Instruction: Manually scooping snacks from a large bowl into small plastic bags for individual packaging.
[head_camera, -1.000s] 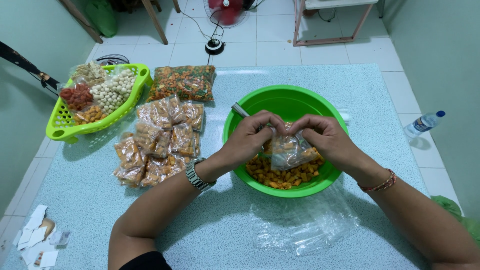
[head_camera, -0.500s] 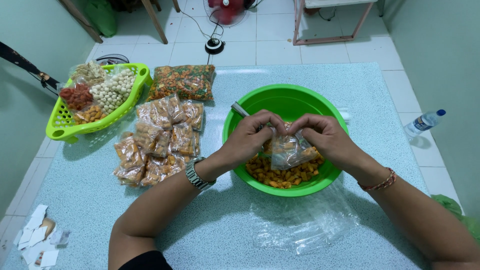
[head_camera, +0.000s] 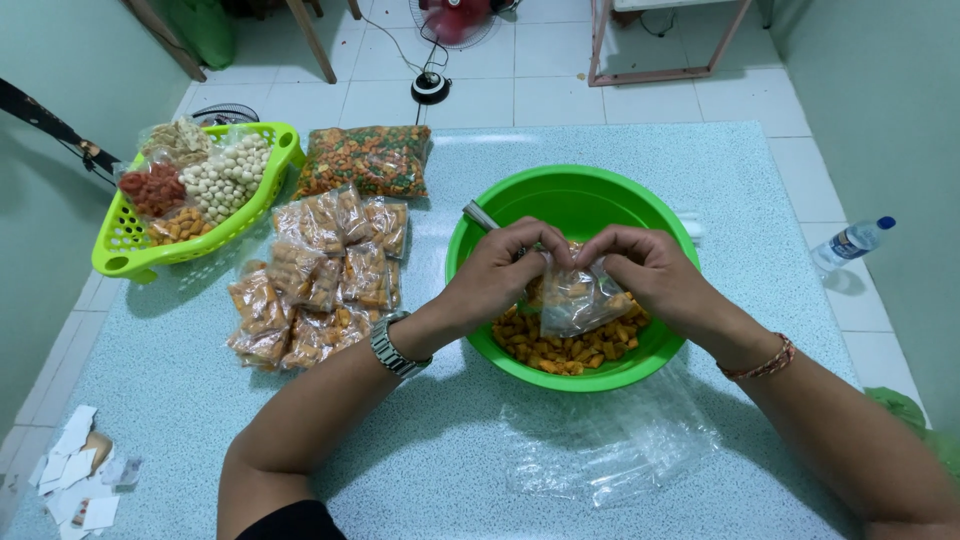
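A small clear plastic bag filled with orange snack pieces hangs over a round green bowl. My left hand pinches the bag's top edge on the left, and my right hand pinches it on the right, fingertips nearly touching. Loose orange snacks lie in the bowl's bottom. A metal spoon handle sticks out at the bowl's left rim, behind my left hand.
Several filled snack bags lie left of the bowl, with a large bag of mixed snacks behind them. A lime basket holds more snack bags. Empty clear bags lie near me. A water bottle stands on the floor at right.
Both hands stay on the bag's top with only slight finger movement. The view has shifted a little.
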